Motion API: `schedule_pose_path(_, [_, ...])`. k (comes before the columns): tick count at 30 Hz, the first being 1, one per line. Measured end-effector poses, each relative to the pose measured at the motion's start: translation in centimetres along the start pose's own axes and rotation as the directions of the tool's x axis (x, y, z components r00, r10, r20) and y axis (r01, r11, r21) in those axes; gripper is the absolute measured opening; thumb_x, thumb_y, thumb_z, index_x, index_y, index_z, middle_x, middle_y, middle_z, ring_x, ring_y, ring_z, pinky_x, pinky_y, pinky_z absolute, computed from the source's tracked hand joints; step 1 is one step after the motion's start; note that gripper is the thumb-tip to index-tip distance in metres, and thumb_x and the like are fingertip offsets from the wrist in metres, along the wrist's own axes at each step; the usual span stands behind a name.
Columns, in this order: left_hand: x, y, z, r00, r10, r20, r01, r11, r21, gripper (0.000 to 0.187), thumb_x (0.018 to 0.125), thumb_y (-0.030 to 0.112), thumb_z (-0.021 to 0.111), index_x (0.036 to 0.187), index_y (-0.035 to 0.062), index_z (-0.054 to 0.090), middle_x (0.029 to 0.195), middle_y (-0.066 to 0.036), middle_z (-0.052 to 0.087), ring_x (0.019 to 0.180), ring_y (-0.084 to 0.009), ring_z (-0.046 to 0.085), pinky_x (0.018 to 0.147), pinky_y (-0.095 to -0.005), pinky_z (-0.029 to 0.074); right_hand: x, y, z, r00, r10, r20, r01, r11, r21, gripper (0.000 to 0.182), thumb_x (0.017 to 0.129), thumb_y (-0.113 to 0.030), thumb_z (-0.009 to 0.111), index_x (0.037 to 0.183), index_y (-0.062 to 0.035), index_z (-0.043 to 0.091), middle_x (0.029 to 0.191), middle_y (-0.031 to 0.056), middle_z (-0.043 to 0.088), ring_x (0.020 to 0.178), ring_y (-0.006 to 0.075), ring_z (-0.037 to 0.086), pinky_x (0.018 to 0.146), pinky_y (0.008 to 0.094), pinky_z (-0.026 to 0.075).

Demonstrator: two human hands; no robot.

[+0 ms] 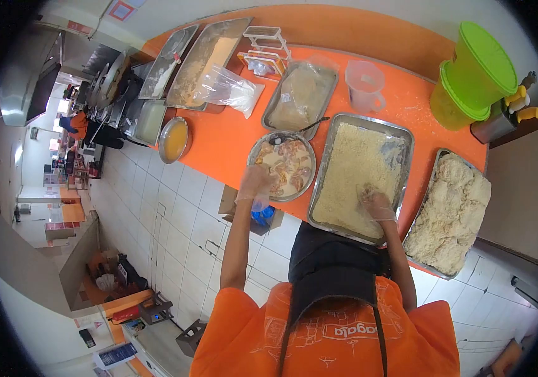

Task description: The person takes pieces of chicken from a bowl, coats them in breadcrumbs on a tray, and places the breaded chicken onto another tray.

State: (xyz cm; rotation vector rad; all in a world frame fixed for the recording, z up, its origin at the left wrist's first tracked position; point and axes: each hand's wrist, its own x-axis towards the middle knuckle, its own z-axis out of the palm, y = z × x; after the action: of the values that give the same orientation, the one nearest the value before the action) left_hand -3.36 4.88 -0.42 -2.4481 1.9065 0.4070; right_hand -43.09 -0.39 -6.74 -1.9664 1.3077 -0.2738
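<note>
My left hand (257, 182), in a clear plastic glove, is at the left rim of a round metal bowl (312, 164). Pieces of raw meat (290, 157) sit in pale, creamy liquid inside, and a dark-handled utensil (315, 124) leans over the far rim. To the right, my gloved right hand (376, 205) is down in a metal tray (410, 139) of pale yellow crumbs (351, 166), its fingertips partly hidden in them. I cannot tell what either hand holds. White powder shows at this tray's far right corner.
Beyond the right hand lies a tray heaped with crumb-coated pieces (450, 207). Behind are a clear jug (364, 81), a plastic-covered tray (300, 94), green tubs (479, 63) and a knife holder (494, 125). Leftward are a flour bag (234, 91) and a bowl of orange liquid (173, 139).
</note>
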Motion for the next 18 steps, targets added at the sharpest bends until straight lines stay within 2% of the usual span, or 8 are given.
schedule_pose_path(3, [-0.7, 2.4, -2.8, 0.985, -0.032, 0.169, 0.028, 0.999, 0.022, 0.037, 0.071, 0.035, 0.068, 0.085, 0.0005, 0.071, 0.079, -0.024, 0.066, 0.078, -0.0384, 0.067, 0.071, -0.0441, 0.054, 0.1, 0.7, 0.7, 0.999, -0.038, -0.036, 0.038, 0.999, -0.007, 0.027, 0.094, -0.029, 0.05, 0.095, -0.0027, 0.059, 0.088, 0.023, 0.062, 0.084, 0.0417, 0.06, 0.074, 0.049, 0.047])
schedule_pose_path(5, [-0.6, 1.7, -1.9, 0.986, -0.033, 0.161, 0.041, 0.998, -0.047, 0.036, 0.07, 0.031, 0.069, 0.088, -0.0003, 0.07, 0.083, -0.024, 0.067, 0.081, -0.0383, 0.067, 0.073, -0.0429, 0.054, 0.2, 1.6, 1.5, 0.992, -0.095, -0.083, 0.089, 0.994, -0.071, 0.027, 0.094, -0.029, 0.05, 0.093, -0.0028, 0.059, 0.086, 0.0232, 0.062, 0.083, 0.0416, 0.061, 0.073, 0.0493, 0.047])
schedule_pose_path(6, [-0.6, 1.5, -1.7, 0.987, -0.032, 0.157, 0.045, 0.996, -0.082, 0.035, 0.07, 0.029, 0.07, 0.089, -0.0007, 0.07, 0.085, -0.024, 0.067, 0.082, -0.0382, 0.067, 0.074, -0.0423, 0.054, 0.1, 1.1, 1.1, 0.997, -0.056, -0.051, 0.053, 0.997, -0.063, 0.027, 0.094, -0.028, 0.05, 0.093, -0.0028, 0.059, 0.086, 0.0234, 0.063, 0.083, 0.0418, 0.061, 0.074, 0.0494, 0.047])
schedule_pose_path(9, [-1.2, 1.0, -2.0, 1.0, -0.002, 0.003, 0.002, 0.946, -0.325, 0.036, 0.071, 0.024, 0.071, 0.097, -0.0002, 0.068, 0.096, -0.025, 0.067, 0.092, -0.0374, 0.066, 0.081, -0.0413, 0.052, 0.1, 0.2, 0.2, 1.0, 0.022, 0.012, -0.021, 0.998, -0.052, 0.027, 0.094, -0.028, 0.05, 0.092, -0.0028, 0.06, 0.087, 0.024, 0.063, 0.084, 0.0426, 0.061, 0.074, 0.0499, 0.047])
schedule_pose_path(12, [-1.5, 1.0, -3.9, 0.981, -0.173, 0.091, 0.195, 0.892, -0.407, 0.044, 0.073, 0.023, 0.072, 0.111, 0.0017, 0.063, 0.107, -0.024, 0.065, 0.103, -0.0356, 0.062, 0.087, -0.0422, 0.049, 0.1, 0.0, -0.1, 1.0, 0.004, 0.02, -0.003, 0.999, -0.043, 0.028, 0.094, -0.028, 0.049, 0.093, -0.0027, 0.06, 0.088, 0.0245, 0.063, 0.086, 0.0434, 0.061, 0.074, 0.0506, 0.047])
schedule_pose_path(15, [-1.1, -1.7, -2.9, 0.998, -0.061, -0.008, 0.046, 0.824, -0.564, 0.049, 0.08, 0.023, 0.068, 0.124, 0.005, 0.056, 0.104, -0.026, 0.065, 0.096, -0.0352, 0.065, 0.083, -0.0412, 0.051, -0.3, -0.5, -0.7, 0.999, 0.01, 0.035, -0.008, 0.999, -0.041, 0.028, 0.094, -0.028, 0.049, 0.094, -0.0026, 0.059, 0.09, 0.0246, 0.063, 0.087, 0.0439, 0.06, 0.074, 0.0514, 0.047])
schedule_pose_path(18, [-1.3, -1.1, -4.2, 0.978, -0.086, -0.188, -0.022, 0.859, -0.511, 0.043, 0.081, 0.021, 0.067, 0.121, 0.0051, 0.058, 0.097, -0.022, 0.067, 0.091, -0.0349, 0.065, 0.081, -0.0416, 0.051, 0.0, -0.3, -0.3, 0.996, 0.066, 0.061, -0.062, 0.996, -0.067, 0.026, 0.094, -0.027, 0.049, 0.098, -0.003, 0.058, 0.092, 0.0247, 0.062, 0.088, 0.0444, 0.06, 0.074, 0.0517, 0.048])
